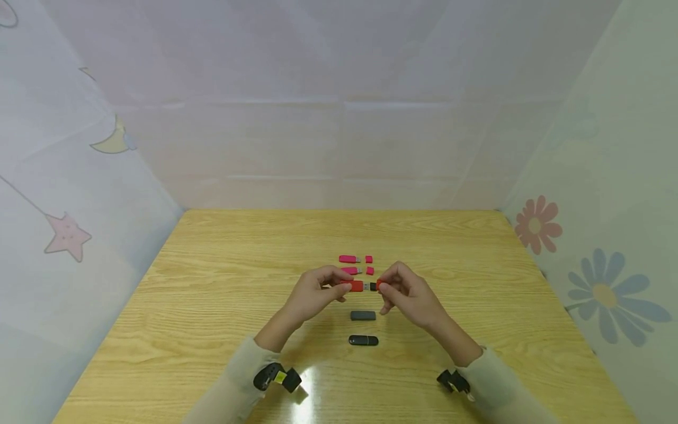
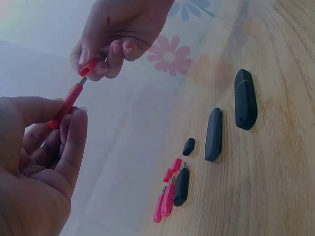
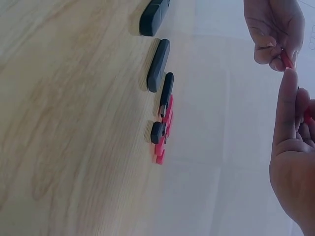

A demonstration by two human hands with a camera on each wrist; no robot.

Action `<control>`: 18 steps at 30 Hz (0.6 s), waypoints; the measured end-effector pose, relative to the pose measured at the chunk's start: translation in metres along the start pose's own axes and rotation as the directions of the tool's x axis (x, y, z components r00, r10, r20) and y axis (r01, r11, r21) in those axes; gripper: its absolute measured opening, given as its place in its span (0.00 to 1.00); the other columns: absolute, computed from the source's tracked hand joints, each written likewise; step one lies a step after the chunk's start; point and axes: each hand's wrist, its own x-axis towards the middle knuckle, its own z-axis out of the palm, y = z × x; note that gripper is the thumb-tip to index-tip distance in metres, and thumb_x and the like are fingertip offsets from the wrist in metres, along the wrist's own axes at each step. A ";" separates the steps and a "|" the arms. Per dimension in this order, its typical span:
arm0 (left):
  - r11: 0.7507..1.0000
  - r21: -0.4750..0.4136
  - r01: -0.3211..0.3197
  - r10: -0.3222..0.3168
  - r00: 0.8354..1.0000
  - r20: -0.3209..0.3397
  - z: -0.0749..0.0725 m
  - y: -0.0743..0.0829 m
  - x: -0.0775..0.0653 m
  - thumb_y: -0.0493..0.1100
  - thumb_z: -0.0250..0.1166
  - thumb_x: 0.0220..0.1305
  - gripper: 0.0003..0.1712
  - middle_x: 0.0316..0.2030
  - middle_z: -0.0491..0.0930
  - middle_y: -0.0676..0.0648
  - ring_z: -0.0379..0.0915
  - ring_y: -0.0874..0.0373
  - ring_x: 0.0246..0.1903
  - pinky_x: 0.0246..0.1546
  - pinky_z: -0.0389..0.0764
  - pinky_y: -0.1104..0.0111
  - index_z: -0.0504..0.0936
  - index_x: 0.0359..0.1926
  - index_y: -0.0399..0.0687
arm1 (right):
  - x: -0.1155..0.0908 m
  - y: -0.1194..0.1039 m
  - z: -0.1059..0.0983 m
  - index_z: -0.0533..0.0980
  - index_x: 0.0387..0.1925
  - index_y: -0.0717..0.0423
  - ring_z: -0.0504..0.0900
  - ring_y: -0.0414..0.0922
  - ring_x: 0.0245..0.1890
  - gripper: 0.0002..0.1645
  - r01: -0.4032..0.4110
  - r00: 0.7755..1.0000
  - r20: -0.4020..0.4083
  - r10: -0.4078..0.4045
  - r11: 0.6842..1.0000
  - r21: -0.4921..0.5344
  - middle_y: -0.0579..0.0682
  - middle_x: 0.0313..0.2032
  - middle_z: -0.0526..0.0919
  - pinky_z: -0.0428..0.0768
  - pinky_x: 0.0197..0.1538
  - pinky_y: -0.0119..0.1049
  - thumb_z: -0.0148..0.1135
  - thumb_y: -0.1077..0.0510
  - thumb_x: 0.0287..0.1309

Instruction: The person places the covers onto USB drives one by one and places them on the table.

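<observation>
The left hand (image 1: 312, 292) pinches a red USB stick (image 1: 354, 286) above the wooden table (image 1: 212, 306); the right hand (image 1: 405, 292) pinches its cap (image 1: 378, 285), barely off the plug. Other sticks lie just beneath, with bare wood out to every edge.

The red USB stick (image 1: 356, 286) I hold lies level above the table, metal plug bared toward its red cap (image 1: 379, 285), which sits just off the plug's end.
</observation>
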 end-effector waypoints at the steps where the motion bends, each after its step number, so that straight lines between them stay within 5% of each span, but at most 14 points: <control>1: 1.000 -0.007 -0.005 0.005 1.000 0.001 0.000 0.000 0.000 0.43 0.66 0.70 0.11 0.41 0.85 0.46 0.83 0.55 0.35 0.43 0.84 0.46 0.85 0.51 0.45 | 0.000 0.000 0.000 0.70 0.51 0.67 0.80 0.46 0.25 0.10 0.002 1.000 -0.002 -0.002 1.000 -0.005 0.59 0.32 0.77 0.87 0.32 0.48 0.54 0.64 0.74; 9: 1.000 -0.022 -0.016 0.016 1.000 -0.006 0.001 0.006 0.000 0.43 0.66 0.71 0.12 0.43 0.85 0.44 0.83 0.54 0.36 0.39 0.86 0.64 0.85 0.51 0.44 | 0.000 -0.001 0.002 0.74 0.53 0.62 0.82 0.46 0.26 0.12 -0.039 0.998 -0.044 0.038 0.999 -0.021 0.59 0.36 0.78 0.87 0.34 0.48 0.58 0.61 0.73; 18: 1.000 -0.022 -0.010 0.010 1.000 -0.017 0.001 0.006 -0.001 0.43 0.67 0.70 0.12 0.44 0.86 0.44 0.84 0.54 0.34 0.38 0.86 0.63 0.85 0.51 0.44 | 0.002 -0.003 0.005 0.73 0.51 0.65 0.82 0.46 0.26 0.11 -0.007 0.999 -0.046 0.005 0.999 -0.038 0.57 0.36 0.79 0.87 0.33 0.46 0.56 0.62 0.74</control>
